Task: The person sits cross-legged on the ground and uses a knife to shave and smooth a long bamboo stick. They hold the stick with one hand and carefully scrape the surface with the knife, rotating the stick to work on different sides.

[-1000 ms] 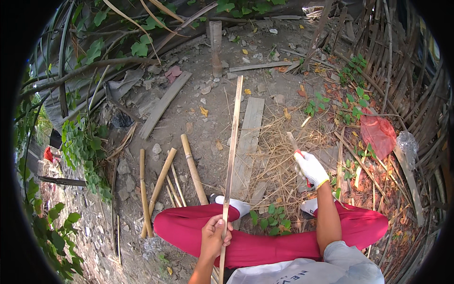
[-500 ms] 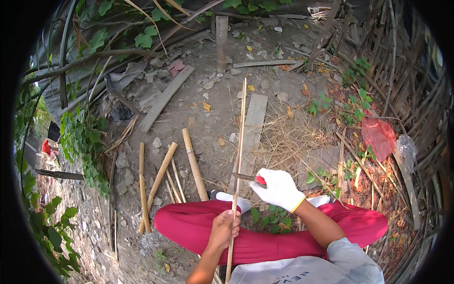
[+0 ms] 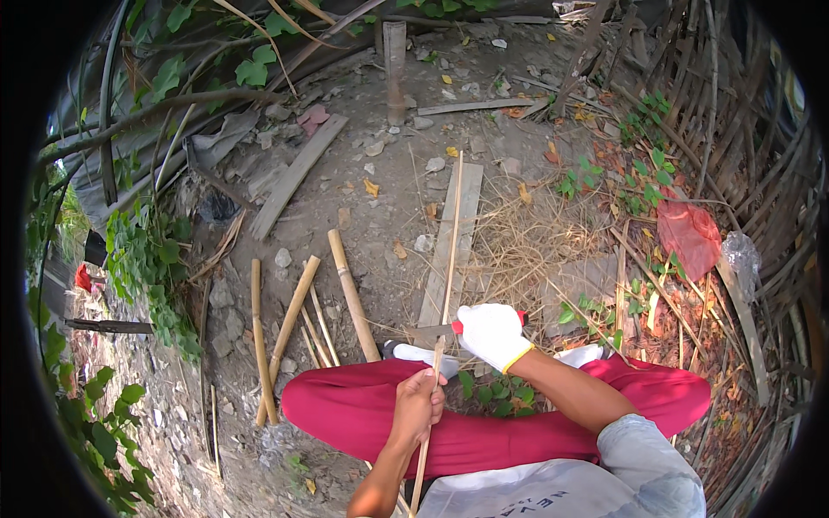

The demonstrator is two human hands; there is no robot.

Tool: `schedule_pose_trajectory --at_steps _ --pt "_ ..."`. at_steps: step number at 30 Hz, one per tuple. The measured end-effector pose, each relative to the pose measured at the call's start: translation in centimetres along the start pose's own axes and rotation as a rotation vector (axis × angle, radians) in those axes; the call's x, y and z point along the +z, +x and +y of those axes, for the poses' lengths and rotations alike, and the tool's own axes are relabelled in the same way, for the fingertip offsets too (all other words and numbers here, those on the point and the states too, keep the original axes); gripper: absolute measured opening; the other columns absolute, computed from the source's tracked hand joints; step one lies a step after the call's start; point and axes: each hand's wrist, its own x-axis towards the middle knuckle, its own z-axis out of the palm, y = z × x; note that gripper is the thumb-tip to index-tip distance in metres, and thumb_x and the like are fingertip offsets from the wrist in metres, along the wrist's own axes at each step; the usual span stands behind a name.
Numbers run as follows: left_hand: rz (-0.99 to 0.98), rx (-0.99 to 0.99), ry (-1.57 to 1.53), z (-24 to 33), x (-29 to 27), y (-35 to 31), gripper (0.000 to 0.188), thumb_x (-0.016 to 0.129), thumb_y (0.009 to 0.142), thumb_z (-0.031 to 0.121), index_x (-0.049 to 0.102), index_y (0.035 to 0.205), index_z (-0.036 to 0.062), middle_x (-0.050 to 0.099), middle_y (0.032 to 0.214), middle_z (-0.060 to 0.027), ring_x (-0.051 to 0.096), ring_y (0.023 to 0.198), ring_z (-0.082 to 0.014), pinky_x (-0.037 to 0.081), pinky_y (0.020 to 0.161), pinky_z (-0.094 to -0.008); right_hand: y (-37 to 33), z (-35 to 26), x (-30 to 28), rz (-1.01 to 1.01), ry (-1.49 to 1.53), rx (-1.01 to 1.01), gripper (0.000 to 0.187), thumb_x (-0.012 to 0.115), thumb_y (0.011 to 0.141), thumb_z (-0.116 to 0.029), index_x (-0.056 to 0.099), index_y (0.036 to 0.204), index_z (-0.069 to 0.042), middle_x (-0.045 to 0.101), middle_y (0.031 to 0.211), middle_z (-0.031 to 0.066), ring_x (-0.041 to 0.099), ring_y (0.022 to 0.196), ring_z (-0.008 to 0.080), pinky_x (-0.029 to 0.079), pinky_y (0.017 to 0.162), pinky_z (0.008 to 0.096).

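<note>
Left hand (image 3: 417, 406) fingers gripping bamboo strip (image 3: 449, 259), gloved right hand (image 3: 492, 335) fingers clasping red-handled knife (image 3: 436, 329) against it

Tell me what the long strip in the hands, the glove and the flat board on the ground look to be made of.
Long strip: seems split bamboo, pale yellow, thin and straight, matte. Glove on the right hand: looks like knitted white fabric with a yellow cuff; soft folds show. Flat board: likely weathered wood, grey, dull and rough. The left hand is bare and grips the strip lower down.
</note>
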Motion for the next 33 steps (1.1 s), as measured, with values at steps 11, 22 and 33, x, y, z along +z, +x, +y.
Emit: schedule_pose_trajectory --at_steps 11,22,33 --pt "-0.037 -0.091 -0.020 -1.7 -0.1 -0.9 0.028 0.041 0.111 0.026 0.054 0.096 0.0057 0.039 0.063 0.0033 0.029 0.046 -0.0053 0.021 0.040 -0.0231 4.2 4.6 2.6 0.180 -0.032 0.059 0.018 0.058 0.089 -0.022 0.068 0.085 -0.008 0.071 0.080 0.0167 0.072 0.075 0.0337 0.056 0.064 0.0477" --pt "-0.044 -0.196 0.048 -2.8 -1.0 -4.2 0.028 0.040 0.111 0.025 0.053 0.097 0.0045 0.037 0.063 0.0035 0.031 0.048 -0.0056 0.023 0.041 -0.0235 6.1 7.6 2.0 0.228 -0.081 0.133 0.021 0.058 0.089 -0.019 0.074 0.086 -0.007 0.073 0.083 0.0181 0.074 0.079 0.0338 0.058 0.068 0.0466" --pt "-0.053 -0.289 0.087 -8.2 -7.9 -9.6 0.018 0.055 0.103 0.021 0.064 0.101 0.0047 0.054 0.070 0.0010 0.049 0.055 -0.0116 0.037 0.048 -0.0255 7.2 18.6 -0.3 0.169 -0.288 0.461 0.019 0.060 0.091 -0.016 0.077 0.093 -0.009 0.076 0.092 0.0148 0.075 0.089 0.0314 0.059 0.076 0.0423"
